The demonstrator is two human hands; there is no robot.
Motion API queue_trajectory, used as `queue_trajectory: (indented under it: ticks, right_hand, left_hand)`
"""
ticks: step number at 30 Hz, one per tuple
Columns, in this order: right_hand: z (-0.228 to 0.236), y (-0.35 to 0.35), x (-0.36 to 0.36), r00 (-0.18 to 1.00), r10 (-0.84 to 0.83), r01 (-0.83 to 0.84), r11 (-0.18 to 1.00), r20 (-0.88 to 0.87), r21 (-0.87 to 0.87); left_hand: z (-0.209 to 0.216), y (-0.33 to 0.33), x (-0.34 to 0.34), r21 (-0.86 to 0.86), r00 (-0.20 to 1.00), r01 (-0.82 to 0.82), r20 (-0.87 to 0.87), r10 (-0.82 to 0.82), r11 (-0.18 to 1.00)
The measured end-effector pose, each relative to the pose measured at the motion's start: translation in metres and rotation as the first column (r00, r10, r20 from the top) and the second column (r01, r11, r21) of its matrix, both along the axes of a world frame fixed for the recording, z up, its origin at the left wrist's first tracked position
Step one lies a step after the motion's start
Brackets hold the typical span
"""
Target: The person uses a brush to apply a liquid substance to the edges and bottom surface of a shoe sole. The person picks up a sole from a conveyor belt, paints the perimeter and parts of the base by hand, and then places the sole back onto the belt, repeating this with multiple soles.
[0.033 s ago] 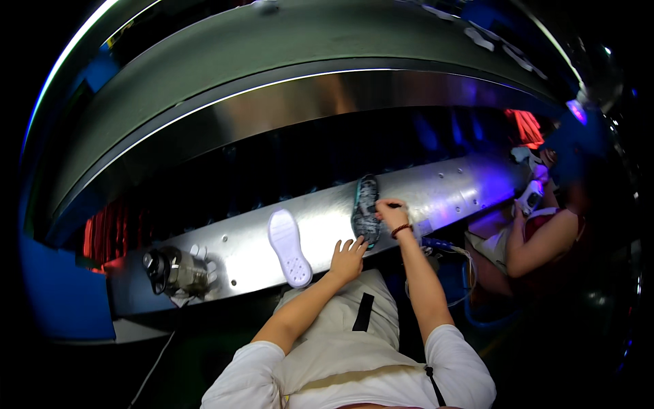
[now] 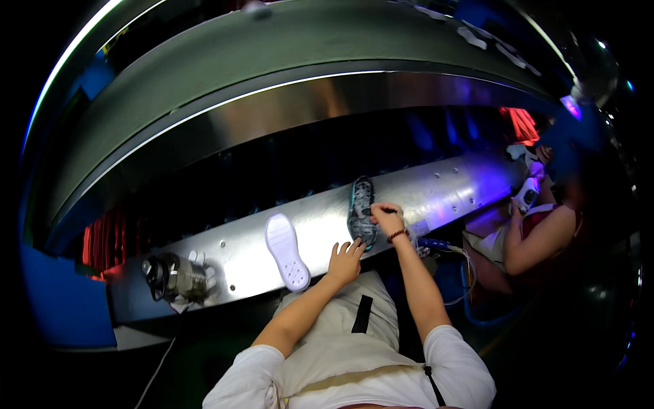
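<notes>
A dark, mottled shoe sole [image 2: 362, 211] with a teal edge lies lengthwise on the metal bench. My left hand [image 2: 345, 262] has its fingers spread, the tips against the sole's near end. Closed at the sole's right side is my right hand [image 2: 390, 219], with a red beaded bracelet on the wrist. Something small and dark shows between its fingers, too little of it to name. To the left a white sole [image 2: 286, 251] with several round holes at its near end lies apart from both hands.
The narrow metal bench [image 2: 255, 273] runs across, with a belt conveyor [image 2: 306, 48] beyond it carrying pale pieces. A see-through jug with a black lid [image 2: 178, 276] stands at left. At right, another person's arm [image 2: 538, 238] is near, beside cables [image 2: 446, 245].
The whole view has shifted slightly. My right hand is a little lower along the sole's side, and both hands otherwise keep the same pose.
</notes>
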State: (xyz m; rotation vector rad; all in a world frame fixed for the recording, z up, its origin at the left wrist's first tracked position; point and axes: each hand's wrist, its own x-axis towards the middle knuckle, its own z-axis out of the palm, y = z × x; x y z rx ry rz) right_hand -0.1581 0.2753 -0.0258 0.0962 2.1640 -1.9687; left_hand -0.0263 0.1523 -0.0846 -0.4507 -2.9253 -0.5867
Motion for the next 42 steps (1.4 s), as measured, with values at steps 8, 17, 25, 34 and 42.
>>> queue_trajectory:
  ticks: [8,17,25,34,42]
  right_hand:
    - [-0.004,0.045,0.071,0.979,-0.043,0.185,0.581,0.197,-0.793]
    - [-0.018,0.052,0.096,0.976,-0.061,0.209,0.514,0.208,-0.832]
    - [-0.009,0.027,0.089,0.971,0.085,0.153,0.491,0.222,-0.858]
    - [-0.017,0.041,0.091,0.973,0.015,0.19,0.526,0.232,-0.829]
    - [-0.011,0.058,0.086,0.981,-0.028,0.175,0.569,0.194,-0.804]
  left_hand:
    - [0.03,-0.059,0.047,0.272,0.895,-0.341,-0.198,0.399,0.9]
    - [0.001,-0.109,0.105,0.38,0.569,-0.809,0.32,0.757,0.448]
    - [-0.007,-0.102,0.109,0.323,0.368,-0.927,0.678,0.636,0.193]
    - [-0.015,-0.142,0.12,0.389,0.524,-0.798,0.825,-0.212,-0.461]
    - [0.054,-0.149,0.11,0.652,0.808,-0.567,0.325,-0.491,-0.502]
